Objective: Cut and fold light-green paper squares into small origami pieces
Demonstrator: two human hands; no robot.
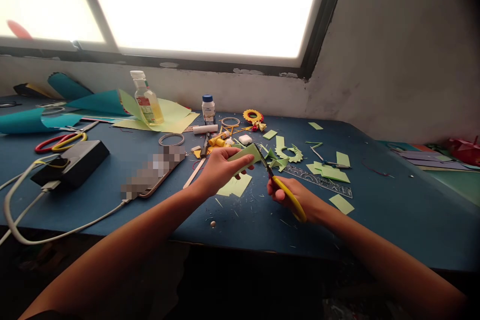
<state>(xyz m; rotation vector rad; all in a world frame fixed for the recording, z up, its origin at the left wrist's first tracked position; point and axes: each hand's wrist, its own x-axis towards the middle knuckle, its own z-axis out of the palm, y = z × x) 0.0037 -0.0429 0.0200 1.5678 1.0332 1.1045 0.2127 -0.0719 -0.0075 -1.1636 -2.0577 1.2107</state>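
My left hand (223, 167) pinches a small light-green piece of paper (245, 156) above the table. My right hand (290, 194) grips yellow-handled scissors (288, 195), whose dark blades meet the right edge of that paper. Below my left hand lie flat green paper pieces (235, 186) with thin trimmings around them. Behind the scissors sits a toothed green paper ring (288, 152) among folded green scraps. A clear plastic stencil ruler (320, 180) lies to the right of the scissors, with more green rectangles (335, 173) partly over it.
On the blue table (390, 210), a phone (155, 175) and a black power block (71, 162) with white cables lie left. A bottle of yellow liquid (148, 102), a white bottle with blue cap (208, 109) and a yellow paper ring (253, 116) stand or lie farther back. A compass (330, 162) lies right.
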